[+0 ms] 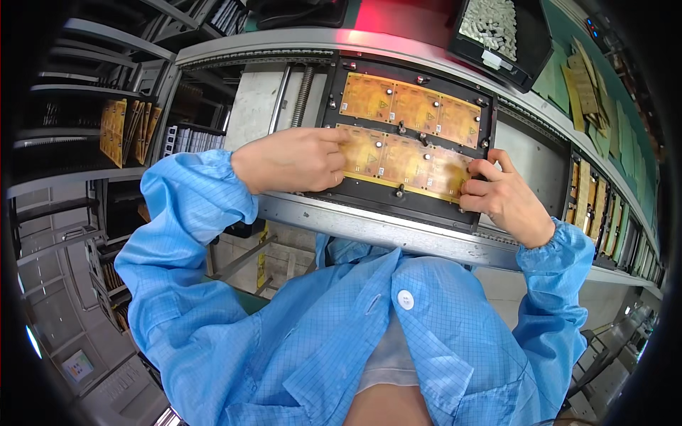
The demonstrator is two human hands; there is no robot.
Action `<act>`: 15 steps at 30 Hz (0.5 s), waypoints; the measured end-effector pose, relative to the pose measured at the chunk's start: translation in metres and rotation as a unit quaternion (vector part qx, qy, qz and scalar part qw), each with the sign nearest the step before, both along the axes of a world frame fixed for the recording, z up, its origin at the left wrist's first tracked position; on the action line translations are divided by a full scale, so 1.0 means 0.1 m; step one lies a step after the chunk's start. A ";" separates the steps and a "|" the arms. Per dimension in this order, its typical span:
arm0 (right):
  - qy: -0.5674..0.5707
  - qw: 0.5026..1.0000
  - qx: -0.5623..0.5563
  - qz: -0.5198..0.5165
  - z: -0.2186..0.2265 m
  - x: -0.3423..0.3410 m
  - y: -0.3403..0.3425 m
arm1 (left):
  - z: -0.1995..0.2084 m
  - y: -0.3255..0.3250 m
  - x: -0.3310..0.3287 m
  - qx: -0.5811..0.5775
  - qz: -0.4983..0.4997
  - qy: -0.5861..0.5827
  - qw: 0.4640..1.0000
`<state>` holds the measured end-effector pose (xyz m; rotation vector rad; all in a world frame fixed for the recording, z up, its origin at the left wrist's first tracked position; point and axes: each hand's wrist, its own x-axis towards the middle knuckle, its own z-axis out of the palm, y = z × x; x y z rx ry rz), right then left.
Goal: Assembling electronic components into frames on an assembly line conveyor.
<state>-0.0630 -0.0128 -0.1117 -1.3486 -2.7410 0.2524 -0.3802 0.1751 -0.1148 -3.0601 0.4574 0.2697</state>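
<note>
Two yellow-orange circuit board panels lie in a black fixture plate that spans the conveyor rails. At the left end of the near circuit board panel, my left hand has its fingers bent and pressed onto the edge. My right hand grips the opposite end with curled fingers, the thumb side partly hidden. The far circuit board panel sits flat, untouched, between small metal posts. Both panels carry small round white parts.
A black bin of small white parts stands beyond the far rail. Green and tan boards are stacked at right. More boards stand in the right-hand conveyor section. Orange panels fill a left rack. The metal front rail runs before me.
</note>
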 end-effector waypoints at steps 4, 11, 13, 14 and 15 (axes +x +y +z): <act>0.013 0.997 -0.015 -0.074 0.14 -0.03 -0.08 | -0.03 0.12 -0.10 -0.121 0.090 -0.139 0.979; 0.023 0.990 0.023 -0.140 -0.02 -0.29 -0.05 | -0.39 0.26 -0.28 -0.228 0.263 -0.224 0.911; 0.016 0.988 0.014 -0.154 -0.03 -0.33 -0.07 | -0.40 0.28 -0.24 -0.210 0.231 -0.240 0.919; 0.009 0.986 0.005 -0.168 -0.03 -0.35 -0.07 | -0.41 0.27 -0.22 -0.209 0.233 -0.238 0.920; 0.011 0.986 0.004 -0.166 -0.04 -0.36 -0.07 | -0.43 0.26 -0.19 -0.220 0.243 -0.244 0.913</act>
